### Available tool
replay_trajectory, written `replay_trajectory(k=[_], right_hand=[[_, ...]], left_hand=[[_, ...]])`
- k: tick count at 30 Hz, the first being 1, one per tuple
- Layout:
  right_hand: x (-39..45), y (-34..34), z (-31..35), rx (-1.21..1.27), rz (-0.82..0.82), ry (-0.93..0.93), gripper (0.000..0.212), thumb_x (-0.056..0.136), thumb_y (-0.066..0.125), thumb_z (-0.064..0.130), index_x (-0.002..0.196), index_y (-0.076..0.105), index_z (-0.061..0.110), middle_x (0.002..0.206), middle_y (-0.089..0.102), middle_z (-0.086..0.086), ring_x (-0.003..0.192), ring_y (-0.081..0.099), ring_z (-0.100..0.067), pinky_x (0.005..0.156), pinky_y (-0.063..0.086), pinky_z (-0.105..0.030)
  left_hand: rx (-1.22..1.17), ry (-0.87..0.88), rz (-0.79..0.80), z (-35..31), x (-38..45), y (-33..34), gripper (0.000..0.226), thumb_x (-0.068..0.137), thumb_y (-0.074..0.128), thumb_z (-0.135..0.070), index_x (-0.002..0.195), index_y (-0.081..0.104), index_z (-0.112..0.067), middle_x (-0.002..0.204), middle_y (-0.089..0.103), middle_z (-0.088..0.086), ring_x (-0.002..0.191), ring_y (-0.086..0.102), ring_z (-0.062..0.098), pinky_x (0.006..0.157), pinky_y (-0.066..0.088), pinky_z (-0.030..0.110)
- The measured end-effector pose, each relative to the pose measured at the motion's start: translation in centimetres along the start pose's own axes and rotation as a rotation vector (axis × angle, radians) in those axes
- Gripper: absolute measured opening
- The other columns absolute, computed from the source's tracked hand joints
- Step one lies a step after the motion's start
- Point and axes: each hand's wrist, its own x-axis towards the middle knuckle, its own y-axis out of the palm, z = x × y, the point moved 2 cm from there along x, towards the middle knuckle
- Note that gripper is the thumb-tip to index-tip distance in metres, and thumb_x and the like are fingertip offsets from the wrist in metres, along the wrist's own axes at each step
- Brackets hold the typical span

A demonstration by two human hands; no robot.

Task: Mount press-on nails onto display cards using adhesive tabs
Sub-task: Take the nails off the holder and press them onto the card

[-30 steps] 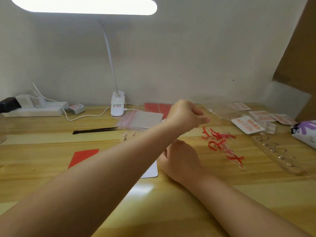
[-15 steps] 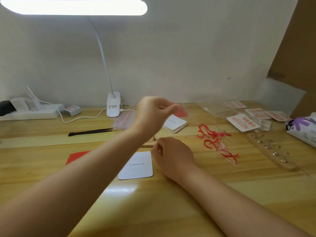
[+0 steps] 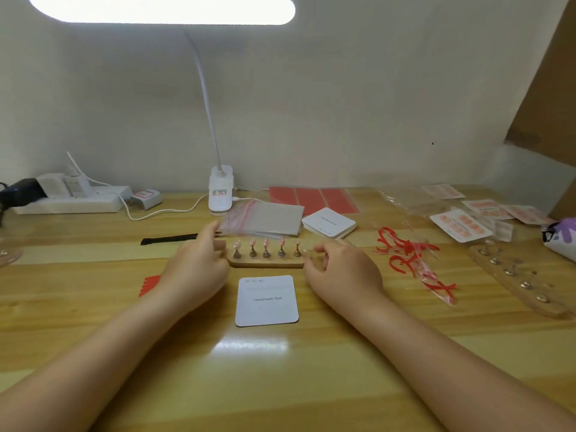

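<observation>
Between both loosely curled hands, left (image 3: pixel 196 269) and right (image 3: pixel 343 271), apparently touching its ends, wooden stand (image 3: pixel 265 262) holds five nails (image 3: pixel 266 242)

Card (image 3: pixel 267 300) at table (image 3: pixel 93 307) centre; nail stand (image 3: pixel 266 260) at 12 o'clock (hands flank it); card stack (image 3: pixel 328 222) at 1; lamp base (image 3: pixel 220 191) at 11.

White card (image 3: pixel 266 302), pink nails (image 3: pixel 266 242), red sheets (image 3: pixel 313 199), yellow wooden table (image 3: pixel 93 310)
</observation>
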Motion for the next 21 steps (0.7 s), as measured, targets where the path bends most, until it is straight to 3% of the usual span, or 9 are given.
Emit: replay_trajectory(k=[4, 8, 11, 16, 21], right_hand=[[0.0, 0.2, 0.1, -0.103, 0.038, -0.029, 0.024, 0.091, 0.050, 0.045, 0.098, 0.063, 0.026, 0.084, 0.049, 0.011, 0.086, 0.051, -0.017, 0.057, 0.032, -0.027], [0.0, 0.2, 0.1, -0.045, 0.010, -0.005, 0.029, 0.089, 0.058, 0.046, 0.111, 0.055, 0.027, 0.094, 0.053, 0.010, 0.091, 0.054, -0.016, 0.063, 0.033, -0.027], [-0.2, -0.1, 0.1, 0.001, -0.048, 0.006, 0.030, 0.085, 0.065, 0.043, 0.093, 0.042, 0.026, 0.078, 0.043, 0.014, 0.074, 0.049, -0.014, 0.052, 0.028, -0.027], [-0.9, -0.1, 1.0, 0.186, -0.123, -0.145, 0.020, 0.085, 0.067, 0.036, 0.071, 0.061, 0.024, 0.050, 0.041, 0.012, 0.051, 0.042, -0.005, 0.047, 0.028, -0.024], [-1.3, 0.1, 1.7, 0.414, -0.099, -0.272, 0.011, 0.087, 0.070, 0.030, 0.080, 0.078, 0.026, 0.046, 0.046, 0.007, 0.050, 0.043, -0.009, 0.054, 0.038, -0.031]], left_hand=[[0.038, 0.096, 0.009, 0.0, 0.1, 0.8, 0.075, 0.087, 0.067, -0.027, 0.150, 0.025, -0.025, 0.119, 0.061, -0.012, 0.123, 0.050, 0.020, 0.103, 0.040, 0.042], [-0.004, 0.181, -0.076, 0.2, 0.3, 0.7, 0.078, 0.080, 0.076, -0.035, 0.145, 0.033, -0.025, 0.097, 0.055, -0.027, 0.115, 0.052, 0.017, 0.100, 0.041, 0.045], [-0.002, 0.258, -0.124, -0.3, 0.0, 0.8, 0.078, 0.080, 0.076, -0.039, 0.144, 0.035, -0.025, 0.096, 0.057, -0.028, 0.113, 0.051, 0.014, 0.099, 0.040, 0.042], [-0.034, 0.397, -0.204, -1.9, -1.1, 0.8, 0.078, 0.074, 0.077, -0.044, 0.140, 0.042, -0.020, 0.096, 0.059, -0.023, 0.105, 0.055, 0.015, 0.094, 0.043, 0.043], [0.031, 0.535, -0.245, -3.3, -2.5, 1.1, 0.076, 0.070, 0.076, -0.049, 0.132, 0.051, -0.013, 0.094, 0.066, -0.013, 0.094, 0.060, 0.017, 0.089, 0.042, 0.039]])
